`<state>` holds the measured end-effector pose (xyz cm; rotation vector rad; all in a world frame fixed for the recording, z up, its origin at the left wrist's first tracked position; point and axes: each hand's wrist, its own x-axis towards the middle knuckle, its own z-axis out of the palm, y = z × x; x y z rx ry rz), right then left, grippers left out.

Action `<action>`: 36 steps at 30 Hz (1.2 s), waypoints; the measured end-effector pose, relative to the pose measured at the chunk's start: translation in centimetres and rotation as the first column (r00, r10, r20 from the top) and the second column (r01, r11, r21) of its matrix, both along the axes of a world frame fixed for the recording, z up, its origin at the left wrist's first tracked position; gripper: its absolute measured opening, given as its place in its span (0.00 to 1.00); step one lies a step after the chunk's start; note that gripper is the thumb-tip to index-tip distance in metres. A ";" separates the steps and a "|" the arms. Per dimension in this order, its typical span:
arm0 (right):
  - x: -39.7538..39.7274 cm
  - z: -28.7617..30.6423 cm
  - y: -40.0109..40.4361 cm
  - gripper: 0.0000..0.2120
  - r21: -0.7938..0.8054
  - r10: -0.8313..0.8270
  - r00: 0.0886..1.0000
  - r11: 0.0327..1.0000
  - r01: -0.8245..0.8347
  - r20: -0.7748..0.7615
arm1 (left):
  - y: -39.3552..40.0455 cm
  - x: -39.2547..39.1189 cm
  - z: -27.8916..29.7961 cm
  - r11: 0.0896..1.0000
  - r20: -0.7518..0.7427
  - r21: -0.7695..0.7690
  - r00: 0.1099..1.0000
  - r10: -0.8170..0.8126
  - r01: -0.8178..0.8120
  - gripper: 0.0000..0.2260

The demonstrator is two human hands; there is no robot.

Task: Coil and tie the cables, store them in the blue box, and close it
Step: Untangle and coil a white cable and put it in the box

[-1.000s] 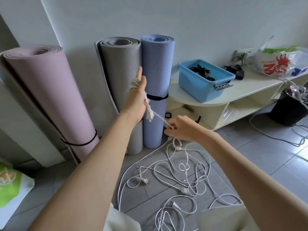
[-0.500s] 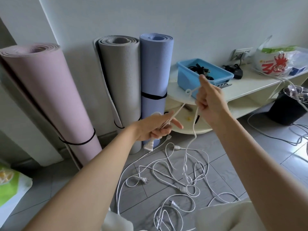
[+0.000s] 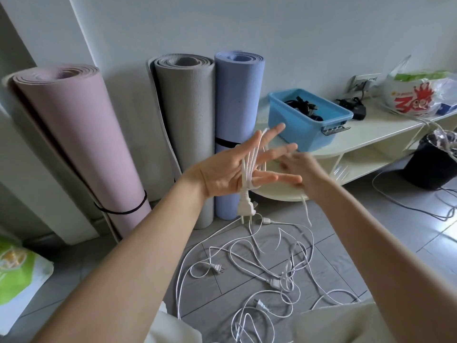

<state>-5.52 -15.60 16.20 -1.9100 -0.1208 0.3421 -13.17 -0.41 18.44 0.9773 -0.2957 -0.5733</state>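
My left hand (image 3: 222, 172) is raised palm-up with its fingers spread straight. A white cable (image 3: 248, 167) is looped several times around those fingers, and its plug (image 3: 246, 209) hangs below the palm. My right hand (image 3: 310, 169), blurred, sits just behind the left fingertips and grips the same cable, whose free length drops to the floor. More white cables (image 3: 272, 271) lie tangled on the tiles below. The blue box (image 3: 296, 131) stands open on the low shelf behind my hands, with black cables (image 3: 303, 107) inside.
Three rolled mats, pink (image 3: 74, 134), grey (image 3: 188, 115) and blue (image 3: 237, 100), lean on the wall at left. The cream shelf (image 3: 385, 129) holds a black adapter (image 3: 356, 110) and a plastic bag (image 3: 418, 95). A black bin (image 3: 430, 167) stands at right, a green-white bag (image 3: 17, 276) at left.
My left hand rose and opened its fingers wide, now carrying more loops. My right hand dropped from beside the box to behind the left fingertips, winding the cable.
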 end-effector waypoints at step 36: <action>-1.7 1.1 0.3 0.28 0.430 0.621 0.768 0.743 -0.513 -0.156 | -0.4 0.3 -1.0 0.951 0.015 0.132 0.959 -0.283 0.278 0.17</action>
